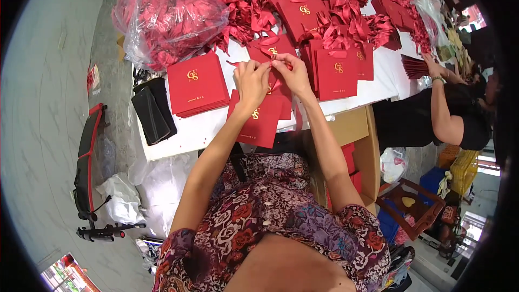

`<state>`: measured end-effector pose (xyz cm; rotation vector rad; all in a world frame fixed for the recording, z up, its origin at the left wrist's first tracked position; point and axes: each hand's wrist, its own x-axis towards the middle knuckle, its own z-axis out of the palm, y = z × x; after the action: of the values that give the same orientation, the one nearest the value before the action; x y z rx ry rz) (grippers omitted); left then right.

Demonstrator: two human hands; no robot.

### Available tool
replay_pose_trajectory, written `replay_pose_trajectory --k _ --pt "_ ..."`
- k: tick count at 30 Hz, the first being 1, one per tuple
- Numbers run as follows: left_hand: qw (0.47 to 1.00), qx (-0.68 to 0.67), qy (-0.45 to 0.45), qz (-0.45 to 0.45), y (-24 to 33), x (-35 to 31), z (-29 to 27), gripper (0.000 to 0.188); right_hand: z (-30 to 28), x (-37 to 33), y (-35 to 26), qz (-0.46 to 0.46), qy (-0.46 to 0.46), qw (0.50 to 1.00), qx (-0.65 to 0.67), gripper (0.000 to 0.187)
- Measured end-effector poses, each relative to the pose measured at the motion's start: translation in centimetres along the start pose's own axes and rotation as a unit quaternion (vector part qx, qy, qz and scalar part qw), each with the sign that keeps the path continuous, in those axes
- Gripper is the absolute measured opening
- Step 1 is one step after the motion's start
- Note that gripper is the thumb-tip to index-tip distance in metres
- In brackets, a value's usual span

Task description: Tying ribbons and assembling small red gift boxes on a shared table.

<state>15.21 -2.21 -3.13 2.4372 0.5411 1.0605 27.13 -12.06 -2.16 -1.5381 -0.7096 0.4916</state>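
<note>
Setting: grey floor (59,103), with a white-covered table (186,130) crowded with red stock. Right side: a co-worker's hand (432,69) at a fan of dark red squares (414,67); below the table edge, an open cardboard box (370,154) with red pieces inside.

Hands: the left hand (250,85) and right hand (293,77), both narrowed to a fingertip pinch, meet over a length of red satin ribbon (290,67) at the near part of the table. Whether a knot is formed between the fingertips cannot be told.

Item in work: one flat red square pouch (273,84), lying directly under the hands and partly covered by them; whether it is a bag or a folder cannot be told. Finish: deep red, with a gold monogram on the face.

Progress, as judged: partway. Seemingly done: the ribbon-topped stacks beyond and to the right, among them a far stack (303,19) and a near-right stack (336,78). Seemingly left: the neat left stack (197,84), crisp-cornered and showing no ribbon, and a loose square (254,124) overhanging the near edge.

Supply: a clear plastic bag (170,19) bulging with red matter, probably ribbon; beside it, a tangled ribbon heap (243,0).

Sundry: a black phone case (150,113), at the table's left edge.
</note>
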Motion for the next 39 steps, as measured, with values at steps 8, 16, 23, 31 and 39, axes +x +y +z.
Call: replay_pose_trajectory --k 8,16,23,31,39 --pt "1.000 -0.021 0.020 -0.010 1.5 -0.2 -0.5 0.027 0.4 0.2 -1.1 -0.081 0.077 0.988 -0.103 0.014" --pt "0.994 -0.027 -0.012 -0.105 1.2 -2.6 -1.0 0.050 -0.6 0.1 -3.5 -0.073 0.127 0.989 -0.017 0.014" --pt "0.978 -0.100 -0.058 -0.171 0.7 -2.8 -0.9 0.061 -1.0 0.8 -4.2 -0.013 0.054 0.998 0.011 0.014" --pt "0.978 -0.103 -0.104 -0.149 0.3 -3.4 -1.1 0.079 -2.8 5.0 -3.7 -0.082 0.127 0.979 -0.137 0.023" --pt "0.975 -0.115 -0.095 -0.163 0.4 -3.7 -0.6 0.077 -2.1 4.0 -5.5 -0.087 0.192 0.966 -0.152 0.021"
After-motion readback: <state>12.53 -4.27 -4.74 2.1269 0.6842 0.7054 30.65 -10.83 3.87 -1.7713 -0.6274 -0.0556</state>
